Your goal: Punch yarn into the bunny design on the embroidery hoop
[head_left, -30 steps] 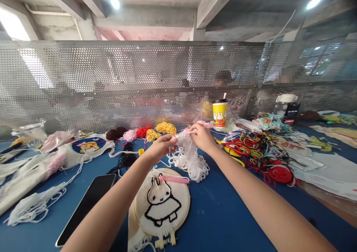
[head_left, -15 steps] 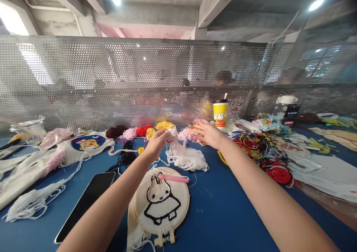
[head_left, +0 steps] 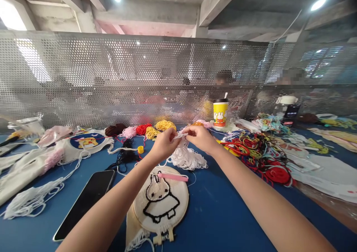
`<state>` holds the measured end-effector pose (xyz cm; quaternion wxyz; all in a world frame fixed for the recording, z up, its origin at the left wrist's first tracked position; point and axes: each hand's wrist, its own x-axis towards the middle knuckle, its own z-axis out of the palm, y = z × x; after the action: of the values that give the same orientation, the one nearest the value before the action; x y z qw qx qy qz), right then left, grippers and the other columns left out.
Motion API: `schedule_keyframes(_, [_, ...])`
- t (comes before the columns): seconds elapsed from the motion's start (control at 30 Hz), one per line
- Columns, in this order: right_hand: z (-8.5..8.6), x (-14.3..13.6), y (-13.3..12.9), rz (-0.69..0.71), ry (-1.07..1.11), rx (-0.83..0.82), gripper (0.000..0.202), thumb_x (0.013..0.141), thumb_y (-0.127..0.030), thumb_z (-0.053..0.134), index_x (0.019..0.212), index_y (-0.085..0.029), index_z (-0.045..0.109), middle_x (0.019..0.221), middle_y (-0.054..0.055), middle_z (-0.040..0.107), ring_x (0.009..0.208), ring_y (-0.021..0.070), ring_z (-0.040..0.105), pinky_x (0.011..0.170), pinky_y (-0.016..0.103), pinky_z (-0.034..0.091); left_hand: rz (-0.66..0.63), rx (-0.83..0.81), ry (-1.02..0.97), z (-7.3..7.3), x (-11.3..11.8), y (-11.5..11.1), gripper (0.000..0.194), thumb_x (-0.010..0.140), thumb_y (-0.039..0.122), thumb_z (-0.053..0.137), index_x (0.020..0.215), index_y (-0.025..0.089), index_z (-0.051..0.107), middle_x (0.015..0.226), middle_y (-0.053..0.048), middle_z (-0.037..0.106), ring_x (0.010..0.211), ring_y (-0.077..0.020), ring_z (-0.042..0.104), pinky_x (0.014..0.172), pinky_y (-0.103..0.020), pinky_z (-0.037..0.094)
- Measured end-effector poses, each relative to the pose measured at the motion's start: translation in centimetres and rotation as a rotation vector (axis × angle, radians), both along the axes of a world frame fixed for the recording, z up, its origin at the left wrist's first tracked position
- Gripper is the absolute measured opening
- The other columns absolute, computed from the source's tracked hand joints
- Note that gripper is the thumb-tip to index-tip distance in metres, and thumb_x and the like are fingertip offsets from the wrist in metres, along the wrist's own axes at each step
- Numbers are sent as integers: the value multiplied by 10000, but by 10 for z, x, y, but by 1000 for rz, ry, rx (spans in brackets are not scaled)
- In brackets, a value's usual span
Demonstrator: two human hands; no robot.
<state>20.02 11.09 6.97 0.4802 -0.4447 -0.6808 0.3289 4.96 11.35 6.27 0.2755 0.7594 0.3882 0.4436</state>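
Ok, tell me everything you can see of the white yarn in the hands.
The white yarn is a loose, soft-looking bundle of thin loops. Its upper end is pinched by the left hand and right hand, which partly hide it. The lower loops spread beyond the rabbit picture, seemingly resting on the blue table.

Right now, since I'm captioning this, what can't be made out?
All in the head view:
- White yarn: the pinched part is mostly hidden by the left hand and right hand.
- Phone: lower right part hidden by the left forearm.
- Both forearms: cut off by the bottom edge.
- People beyond: blurred behind the mesh.
- Dark panel: writing too small.
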Motion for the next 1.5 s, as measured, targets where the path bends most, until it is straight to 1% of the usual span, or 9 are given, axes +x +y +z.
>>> schedule_keyframes(0.3, [-7,-4,1,137,97,-113,190,543,-223,662,678,-140,556,604,-30,531,556,73,485,544,208,394,-42,54,1,1,5,-8,105,636,145,569,702,186,498,703,0,534,625,-118,478,544,-223,341])
schedule_keyframes(0.43, [-5,-4,0,175,124,-177,181,606,-292,624,655,-135,550,551,-42,478,472,50,402,433,176,303,-22,11,8,-1,1,-1,89,660,153,588,692,161,505,596,41,481,546,-88,448,517,-218,355])
schedule_keyframes(0.57, [-3,-5,-6,284,145,-248,207,654,-334,579,608,-140,522,535,-49,452,465,45,392,450,177,323,-50,-84,2,-10,-3,10,109,773,220,505,752,116,534,657,28,526,542,-80,495,509,-233,423])
schedule_keyframes(0.77, [-1,-3,-13,422,132,-353,206,579,-295,648,560,-136,517,543,-31,492,521,78,471,518,218,401,-106,-254,-94,-25,-11,24,195,805,251,463,938,121,522,860,-31,576,678,-117,565,584,-283,482])
schedule_keyframes(0.87, [-4,-2,-8,360,202,-297,180,563,-232,667,576,-147,509,570,-42,491,561,76,480,545,203,401,-141,-304,-150,-24,-14,26,191,804,245,465,940,122,520,865,-31,575,686,-119,565,593,-288,482])
schedule_keyframes(1.03, [-14,-7,6,158,372,-167,148,749,-252,531,674,-134,481,599,-55,457,518,45,442,511,186,386,-226,-326,-241,-16,-8,19,146,799,228,474,862,116,543,814,-18,579,670,-111,559,590,-278,475])
schedule_keyframes(1.17, [-14,-10,8,106,412,-143,186,823,-280,432,759,-114,487,625,-42,459,489,42,429,464,187,382,-274,-361,-329,-15,-1,13,149,804,231,466,863,114,537,775,-7,571,610,-93,546,539,-249,468])
schedule_keyframes(1.33, [-8,-8,2,109,350,-149,163,758,-288,499,697,-167,409,547,-87,345,393,16,311,391,153,282,-298,-438,-395,-13,-8,14,164,812,231,453,918,120,513,752,2,555,543,-72,521,467,-210,447])
schedule_keyframes(1.5, [-4,12,5,173,114,-223,252,646,-385,580,760,-175,499,579,-53,458,404,35,362,371,170,267,-270,-520,-364,-11,-25,23,136,802,209,471,880,113,529,745,4,562,541,-69,525,464,-205,450])
